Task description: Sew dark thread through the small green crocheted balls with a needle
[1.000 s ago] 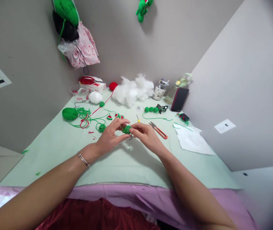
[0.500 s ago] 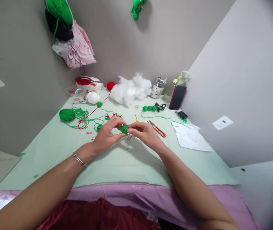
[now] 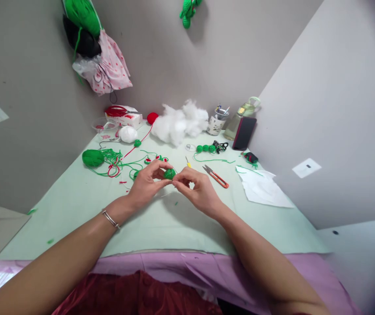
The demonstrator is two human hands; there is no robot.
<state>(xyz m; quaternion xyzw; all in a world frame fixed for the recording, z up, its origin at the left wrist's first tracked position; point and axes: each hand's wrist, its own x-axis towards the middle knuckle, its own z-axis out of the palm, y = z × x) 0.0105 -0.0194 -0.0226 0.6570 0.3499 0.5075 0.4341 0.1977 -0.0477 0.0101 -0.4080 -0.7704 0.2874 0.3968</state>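
Note:
My left hand (image 3: 146, 183) grips a small green crocheted ball (image 3: 169, 174) between thumb and fingers, above the middle of the table. Close against the ball's lower right side, my right hand (image 3: 199, 190) has thumb and fingertips pinched together. Whatever lies in that pinch is too small to make out. To the right of it rest orange-handled thread snips (image 3: 218, 178) with pointed blades. Just behind the hands lies a yellow-handled crochet hook (image 3: 188, 162), partly covered by the right fingers. Small green and red crocheted pieces (image 3: 157, 159) sit behind my left hand.
Green yarn (image 3: 92, 158) with loose red and green strands spreads at left. White stuffing (image 3: 179, 124) is heaped at the back, beside a pen cup (image 3: 217, 122), a bottle (image 3: 238, 120) and a phone (image 3: 244, 133). White paper (image 3: 263, 188) lies at right.
My right fingers have drawn in to a pinch below the ball, which has turned and shifted slightly left. A dark thread loop seen under the ball earlier no longer shows.

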